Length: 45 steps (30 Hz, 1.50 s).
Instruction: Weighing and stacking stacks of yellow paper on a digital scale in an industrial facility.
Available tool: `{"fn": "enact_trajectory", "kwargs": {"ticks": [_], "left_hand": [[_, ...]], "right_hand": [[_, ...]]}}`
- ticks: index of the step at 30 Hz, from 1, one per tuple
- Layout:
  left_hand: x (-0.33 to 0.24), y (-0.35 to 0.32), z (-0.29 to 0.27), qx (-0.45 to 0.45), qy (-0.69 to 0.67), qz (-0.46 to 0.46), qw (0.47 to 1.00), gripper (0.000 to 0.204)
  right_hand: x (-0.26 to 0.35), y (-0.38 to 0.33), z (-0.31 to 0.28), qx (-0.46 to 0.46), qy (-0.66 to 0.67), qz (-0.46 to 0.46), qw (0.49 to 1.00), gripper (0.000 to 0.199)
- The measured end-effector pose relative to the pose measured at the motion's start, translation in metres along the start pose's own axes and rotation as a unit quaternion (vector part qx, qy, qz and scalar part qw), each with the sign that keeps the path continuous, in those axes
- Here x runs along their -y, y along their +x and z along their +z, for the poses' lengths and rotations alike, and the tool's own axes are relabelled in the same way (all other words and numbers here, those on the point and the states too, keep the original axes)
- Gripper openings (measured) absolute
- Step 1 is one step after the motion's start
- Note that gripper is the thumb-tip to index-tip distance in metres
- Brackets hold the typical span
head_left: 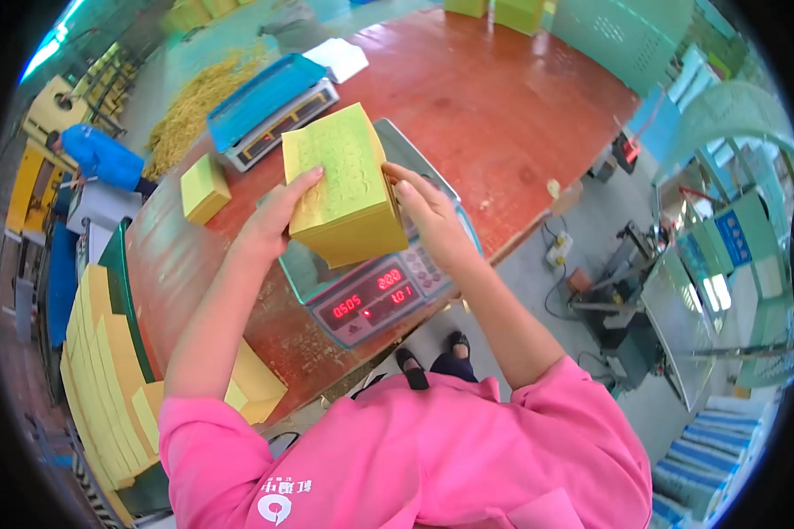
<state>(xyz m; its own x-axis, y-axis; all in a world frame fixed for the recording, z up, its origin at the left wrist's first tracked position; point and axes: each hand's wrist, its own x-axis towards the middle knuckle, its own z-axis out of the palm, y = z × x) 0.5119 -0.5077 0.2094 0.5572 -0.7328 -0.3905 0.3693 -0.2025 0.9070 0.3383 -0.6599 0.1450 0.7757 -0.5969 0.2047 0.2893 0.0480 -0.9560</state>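
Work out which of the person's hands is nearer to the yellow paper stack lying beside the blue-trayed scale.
Left: the left hand is just right of that paper stack; the right hand is farther right, beyond the held paper block.

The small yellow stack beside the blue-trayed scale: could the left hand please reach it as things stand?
Probably yes, once freed: the left hand holds the large yellow stack, but only red tabletop shows between hand and small stack.

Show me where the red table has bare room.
Widest: the red table beyond and right of the near scale. Smaller: between the small yellow stack and the lower-left stacks. Crowded: over the near scale, at the held yellow stack.
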Motion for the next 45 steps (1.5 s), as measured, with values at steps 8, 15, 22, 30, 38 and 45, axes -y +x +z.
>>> {"fn": "enact_trajectory", "kwargs": {"ticks": [8,15,22,30,38,45], "left_hand": [[0.018,-0.009,0.116,0.089,0.027,0.002,0.996,0.052],[0.045,0.014,0.223,0.103,-0.007,0.098,0.99,0.058],[0.047,0.047,0.283,-0.17,0.264,0.413,0.855,0.035],[0.109,0.114,0.283,0.046,-0.373,0.096,0.922,0.026],[0.146,0.152,0.295,-0.03,-0.608,0.069,0.791,0.043],[0.173,0.095,0.292,0.025,-0.6,0.039,0.799,0.038]], "right_hand": [[-0.03,-0.05,-0.132,-0.023,0.029,0.203,0.978,0.041],[0.029,-0.067,-0.235,-0.008,0.283,0.197,0.939,0.058],[0.119,-0.038,-0.275,0.016,0.06,0.134,0.989,0.078],[0.134,0.034,-0.284,0.042,-0.244,0.041,0.968,0.045],[0.063,0.09,-0.206,0.116,-0.559,-0.197,0.797,0.03],[0.012,0.087,-0.185,0.147,-0.581,-0.288,0.747,0.032]]}}
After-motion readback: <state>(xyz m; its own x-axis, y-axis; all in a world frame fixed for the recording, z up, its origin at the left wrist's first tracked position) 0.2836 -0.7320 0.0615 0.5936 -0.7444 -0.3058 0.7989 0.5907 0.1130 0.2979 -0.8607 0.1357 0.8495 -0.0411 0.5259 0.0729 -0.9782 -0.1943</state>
